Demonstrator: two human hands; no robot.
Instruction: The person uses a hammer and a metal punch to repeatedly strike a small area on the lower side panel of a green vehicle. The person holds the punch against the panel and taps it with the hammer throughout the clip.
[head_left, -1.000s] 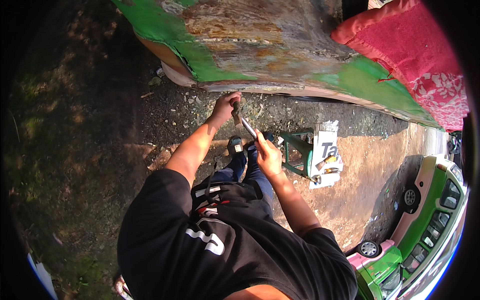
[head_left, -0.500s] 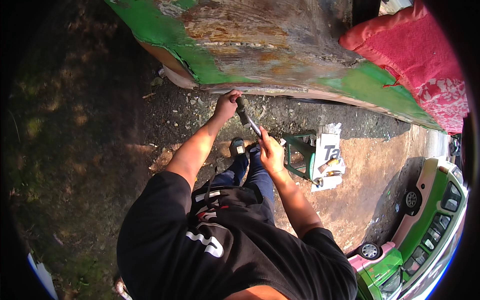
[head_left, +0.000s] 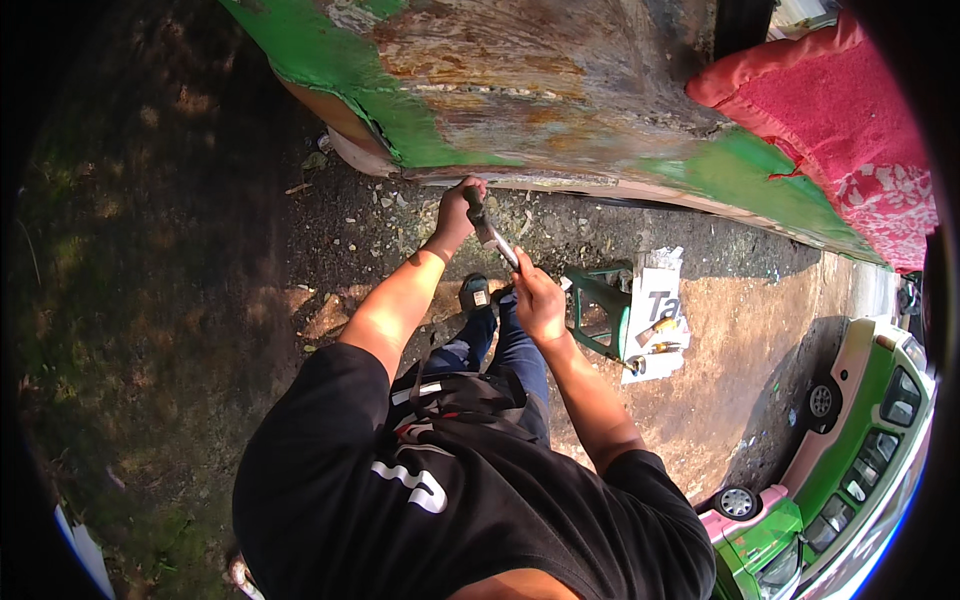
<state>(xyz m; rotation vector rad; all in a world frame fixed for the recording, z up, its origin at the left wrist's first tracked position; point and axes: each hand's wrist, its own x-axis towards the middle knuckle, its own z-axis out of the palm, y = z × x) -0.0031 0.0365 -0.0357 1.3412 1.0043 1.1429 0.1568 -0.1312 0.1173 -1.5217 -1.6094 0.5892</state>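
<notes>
My left hand [head_left: 459,212] is closed at the lower edge of a worn vehicle panel [head_left: 480,115] of rusty metal and chipped green paint; what its fingers hold is hidden behind the dark head of a hammer [head_left: 480,215] beside them. My right hand [head_left: 538,300] grips the hammer's steel handle, with the head up at my left hand. Below and right, a green plastic stool [head_left: 595,310] stands beside white printed sheets [head_left: 660,275], on which lie a few yellow-handled tools [head_left: 655,330].
A red cloth with a white floral part [head_left: 790,100] hangs over the panel at the upper right. A green, pink and white van [head_left: 850,460] stands at the lower right. The dirt ground [head_left: 300,250] has scattered paint chips and debris around my feet [head_left: 476,292].
My hands and the hammer have shifted slightly, with the hammer's head staying beside my left hand. The stool, cloth and van appear a little further right as the view moves.
</notes>
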